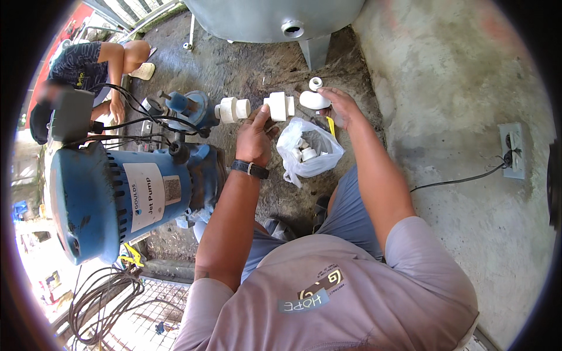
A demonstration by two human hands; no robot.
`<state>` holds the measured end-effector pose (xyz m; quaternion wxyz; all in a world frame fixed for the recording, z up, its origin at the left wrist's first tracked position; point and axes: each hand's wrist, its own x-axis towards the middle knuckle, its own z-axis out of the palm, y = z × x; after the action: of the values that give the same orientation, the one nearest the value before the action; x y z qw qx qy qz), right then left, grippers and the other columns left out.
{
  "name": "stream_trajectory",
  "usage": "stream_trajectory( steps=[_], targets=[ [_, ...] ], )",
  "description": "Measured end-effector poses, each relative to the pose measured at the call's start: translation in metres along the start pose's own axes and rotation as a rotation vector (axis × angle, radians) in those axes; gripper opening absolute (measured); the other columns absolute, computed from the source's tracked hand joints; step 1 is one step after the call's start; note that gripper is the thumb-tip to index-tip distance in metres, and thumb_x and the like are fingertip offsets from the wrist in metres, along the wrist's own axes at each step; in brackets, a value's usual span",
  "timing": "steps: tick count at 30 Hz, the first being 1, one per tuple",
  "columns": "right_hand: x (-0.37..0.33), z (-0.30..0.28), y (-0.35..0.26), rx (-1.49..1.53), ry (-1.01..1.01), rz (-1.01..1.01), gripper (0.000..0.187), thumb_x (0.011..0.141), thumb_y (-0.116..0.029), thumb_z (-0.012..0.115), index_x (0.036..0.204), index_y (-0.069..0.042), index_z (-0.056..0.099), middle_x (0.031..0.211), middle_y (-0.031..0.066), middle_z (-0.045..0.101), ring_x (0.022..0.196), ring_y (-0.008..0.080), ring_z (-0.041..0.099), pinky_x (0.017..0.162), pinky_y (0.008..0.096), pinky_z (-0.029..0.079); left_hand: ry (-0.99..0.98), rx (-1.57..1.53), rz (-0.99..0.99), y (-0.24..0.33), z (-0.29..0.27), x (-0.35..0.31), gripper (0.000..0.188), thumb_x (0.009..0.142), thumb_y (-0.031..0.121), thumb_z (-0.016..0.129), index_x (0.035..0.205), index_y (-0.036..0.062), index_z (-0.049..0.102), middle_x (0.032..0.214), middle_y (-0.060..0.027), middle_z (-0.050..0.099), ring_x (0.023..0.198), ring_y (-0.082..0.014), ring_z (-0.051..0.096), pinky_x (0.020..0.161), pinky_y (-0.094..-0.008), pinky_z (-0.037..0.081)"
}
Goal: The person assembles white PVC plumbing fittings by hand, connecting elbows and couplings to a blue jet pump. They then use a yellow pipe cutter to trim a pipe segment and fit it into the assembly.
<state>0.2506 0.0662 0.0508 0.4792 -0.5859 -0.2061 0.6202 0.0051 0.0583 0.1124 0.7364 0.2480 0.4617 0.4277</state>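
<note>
My left hand [256, 134], with a dark watch on its wrist, grips a white plastic pipe union [278, 107] between thumb and fingers. My right hand [342, 107] is closed on a white pipe elbow [314, 100], whose round open end points away from me. The elbow sits just right of the union, and whether they touch is hard to see. Another white pipe fitting [233, 110] extends from the blue pump's port on the left, in line with the union. Below my hands is a clear plastic bag [293, 167] with several white fittings [308, 154] inside.
A big blue pump [105, 199] with black cables stands at left. A coworker [79, 67] crouches beyond it. The grey metal tank [263, 17] is ahead, a concrete wall [456, 117] with an outlet box [513, 151] at right. Coiled cable [105, 298] lies lower left.
</note>
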Motion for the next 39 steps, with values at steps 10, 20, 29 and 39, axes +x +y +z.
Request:
stream_trajectory(
  steps=[10, 20, 29, 39],
  targets=[
    [-0.039, 0.016, 0.004, 0.413, -0.193, -0.076, 0.029, 0.086, -0.02, 0.068, 0.11, -0.006, 0.058, 0.105, 0.0047, 0.062, 0.094, 0.0135, 0.059, 0.078, 0.0259, 0.048, -0.007, 0.013, -0.011, 0.003, 0.004, -0.002, 0.032, 0.091, 0.03, 0.063, 0.114, 0.0082, 0.058, 0.103, -0.001, 0.061, 0.092, -0.0153, 0.056, 0.076, -0.0334, 0.043],
    [-0.037, 0.043, -0.003, 0.285, -0.125, -0.28, 0.038, 0.086, -0.027, 0.07, 0.111, -0.002, 0.056, 0.104, 0.0083, 0.063, 0.09, 0.0165, 0.063, 0.079, 0.0317, 0.052, -0.02, -0.017, -0.011, 0.004, 0.01, -0.004, 0.033, 0.093, 0.029, 0.06, 0.118, 0.0064, 0.055, 0.105, -0.0036, 0.061, 0.095, -0.0183, 0.058, 0.082, -0.0368, 0.047],
    [-0.054, 0.059, 0.0, 0.248, -0.056, -0.23, 0.039, 0.085, -0.022, 0.07, 0.113, 0.0, 0.056, 0.106, 0.01, 0.063, 0.091, 0.0171, 0.064, 0.081, 0.0334, 0.056, -0.04, -0.031, -0.008, 0.001, 0.007, 0.0, 0.031, 0.095, 0.027, 0.057, 0.118, 0.0055, 0.054, 0.106, -0.0055, 0.06, 0.094, -0.0197, 0.059, 0.081, -0.0347, 0.05],
    [-0.068, 0.063, -0.009, 0.237, -0.143, -0.179, 0.036, 0.082, -0.013, 0.071, 0.113, -0.003, 0.056, 0.101, 0.0058, 0.064, 0.091, 0.0149, 0.063, 0.073, 0.0297, 0.055, -0.03, -0.055, -0.001, 0.003, 0.008, -0.001, 0.034, 0.093, 0.028, 0.06, 0.116, 0.0042, 0.056, 0.103, -0.0061, 0.062, 0.092, -0.0192, 0.059, 0.081, -0.0342, 0.05]
  ],
)
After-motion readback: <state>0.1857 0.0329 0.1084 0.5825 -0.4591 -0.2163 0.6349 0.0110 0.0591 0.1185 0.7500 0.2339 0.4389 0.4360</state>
